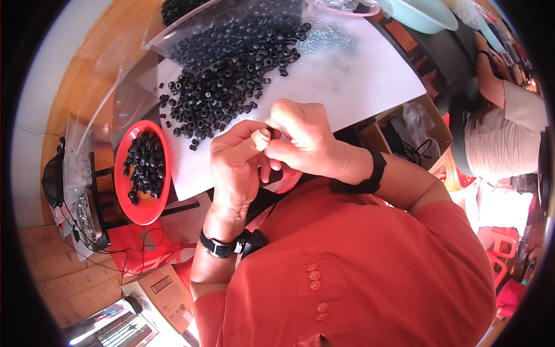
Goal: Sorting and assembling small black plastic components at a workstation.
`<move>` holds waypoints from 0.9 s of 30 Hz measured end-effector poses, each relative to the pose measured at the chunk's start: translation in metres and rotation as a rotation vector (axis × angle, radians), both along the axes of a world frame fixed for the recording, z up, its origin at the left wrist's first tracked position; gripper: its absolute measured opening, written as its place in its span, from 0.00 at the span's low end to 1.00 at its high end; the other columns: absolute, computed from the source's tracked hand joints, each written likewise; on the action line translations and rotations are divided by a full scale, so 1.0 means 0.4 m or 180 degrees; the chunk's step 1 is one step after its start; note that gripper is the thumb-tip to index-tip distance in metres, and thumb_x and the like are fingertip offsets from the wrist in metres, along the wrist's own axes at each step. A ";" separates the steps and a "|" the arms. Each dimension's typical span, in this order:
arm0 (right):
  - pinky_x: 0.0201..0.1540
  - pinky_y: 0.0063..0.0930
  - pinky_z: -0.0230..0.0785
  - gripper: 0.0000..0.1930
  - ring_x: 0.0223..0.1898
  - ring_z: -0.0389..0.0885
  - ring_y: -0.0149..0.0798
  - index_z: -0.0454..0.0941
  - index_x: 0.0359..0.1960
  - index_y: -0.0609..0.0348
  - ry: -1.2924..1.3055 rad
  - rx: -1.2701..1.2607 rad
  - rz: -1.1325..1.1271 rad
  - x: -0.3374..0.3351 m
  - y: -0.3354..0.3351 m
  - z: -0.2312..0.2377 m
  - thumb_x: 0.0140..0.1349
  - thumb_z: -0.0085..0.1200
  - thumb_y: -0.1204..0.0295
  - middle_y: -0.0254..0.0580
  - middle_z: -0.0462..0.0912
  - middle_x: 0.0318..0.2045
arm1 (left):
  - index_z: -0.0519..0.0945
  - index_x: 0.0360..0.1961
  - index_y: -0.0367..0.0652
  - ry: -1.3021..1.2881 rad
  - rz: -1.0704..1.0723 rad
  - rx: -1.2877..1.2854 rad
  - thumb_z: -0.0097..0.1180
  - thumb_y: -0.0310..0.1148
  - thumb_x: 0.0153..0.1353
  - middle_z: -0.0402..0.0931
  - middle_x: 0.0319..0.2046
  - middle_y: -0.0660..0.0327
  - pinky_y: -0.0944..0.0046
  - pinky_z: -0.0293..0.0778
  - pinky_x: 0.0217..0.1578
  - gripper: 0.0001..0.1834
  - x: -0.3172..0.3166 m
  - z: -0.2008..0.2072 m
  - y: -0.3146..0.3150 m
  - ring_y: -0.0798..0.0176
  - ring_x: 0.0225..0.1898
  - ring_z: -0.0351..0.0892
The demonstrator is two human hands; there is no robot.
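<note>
Both hands meet near the middle, at the front edge of the white table. My left hand [237, 159] pinches a small black piece [274, 133], likely one of the black parts lying around; fingers cover most of it. A pale wrap shows on one of that hand's digits. Against the same piece, my right hand [306, 139] is closed with thumb and forefinger together; whatever its fingertips grip is hidden. Just beyond the hands spreads a pile of small black hollow parts [217, 95]. To the left, a red bowl [167, 188] holds more rounded black parts.
A clear plastic bin [151, 43] lies tipped over the pile. Tiny clear or silvery pieces [329, 39] are scattered on the white tabletop [370, 81]. A pale teal basin [422, 17] stands far right, an open cardboard box [439, 124] below it. Another person [497, 127] is at the right.
</note>
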State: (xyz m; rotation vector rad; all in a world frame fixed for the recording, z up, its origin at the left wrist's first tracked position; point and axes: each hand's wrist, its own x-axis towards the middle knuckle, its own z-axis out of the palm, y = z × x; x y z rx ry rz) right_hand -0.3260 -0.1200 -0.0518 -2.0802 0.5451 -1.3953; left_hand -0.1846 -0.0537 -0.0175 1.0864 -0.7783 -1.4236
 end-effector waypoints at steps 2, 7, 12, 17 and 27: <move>0.19 0.36 0.67 0.15 0.19 0.78 0.44 0.66 0.28 0.55 -0.0004 -0.0112 -0.0099 -0.002 0.003 -0.002 0.47 0.64 0.73 0.38 0.74 0.21 | 0.80 0.38 0.28 -0.0007 -0.0019 -0.0021 0.58 0.33 0.65 0.80 0.24 0.55 0.74 0.65 0.14 0.14 0.000 0.000 0.003 0.67 0.18 0.77; 0.20 0.38 0.67 0.16 0.21 0.78 0.46 0.65 0.28 0.55 0.0386 -0.0487 -0.0032 -0.040 -0.024 0.023 0.45 0.64 0.74 0.38 0.74 0.20 | 0.80 0.38 0.30 -0.0525 -0.0020 0.0069 0.54 0.32 0.69 0.80 0.24 0.56 0.74 0.65 0.15 0.13 -0.037 0.015 0.016 0.69 0.19 0.76; 0.20 0.38 0.67 0.15 0.21 0.78 0.46 0.66 0.28 0.55 0.0343 -0.0644 -0.0250 -0.024 -0.006 0.016 0.46 0.63 0.74 0.37 0.73 0.20 | 0.80 0.38 0.30 -0.0477 -0.0107 0.0088 0.55 0.33 0.68 0.79 0.22 0.57 0.75 0.63 0.15 0.13 -0.024 0.005 0.012 0.69 0.17 0.74; 0.20 0.37 0.67 0.13 0.22 0.78 0.46 0.68 0.30 0.55 0.0005 -0.0598 -0.0370 -0.002 0.028 -0.008 0.47 0.61 0.76 0.39 0.73 0.22 | 0.81 0.37 0.29 -0.0235 -0.0054 -0.0050 0.55 0.33 0.67 0.79 0.22 0.57 0.75 0.62 0.15 0.13 -0.013 0.002 0.017 0.70 0.16 0.73; 0.35 0.36 0.71 0.09 0.34 0.79 0.43 0.78 0.32 0.53 0.1409 -0.1231 -0.0707 -0.127 -0.118 0.066 0.48 0.62 0.74 0.36 0.77 0.32 | 0.82 0.38 0.29 -0.1786 0.1905 -0.0348 0.59 0.33 0.63 0.79 0.21 0.58 0.73 0.62 0.15 0.13 0.218 0.094 0.094 0.70 0.17 0.74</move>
